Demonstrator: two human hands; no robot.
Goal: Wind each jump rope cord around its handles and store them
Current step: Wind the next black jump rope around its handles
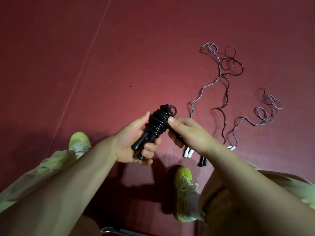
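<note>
A black jump rope (156,124) has its cord wound in many turns around its two black handles. My left hand (134,143) grips the lower ends of those handles. My right hand (185,130) pinches the cord at the right side of the bundle, thumb on top. On the red floor to the right lie three unwound ropes: a grey cord (202,89) with white handles (188,152), a dark cord (225,92) with black handles (202,162), and another grey cord (265,109) whose white handles (231,147) are partly hidden by my right forearm.
My two yellow-green shoes (79,142) (185,191) stand on the red mat floor (119,57), under pale green trousers (51,166). A metal bar (110,229) shows at the bottom edge. A thin seam line (81,65) crosses the floor at the left.
</note>
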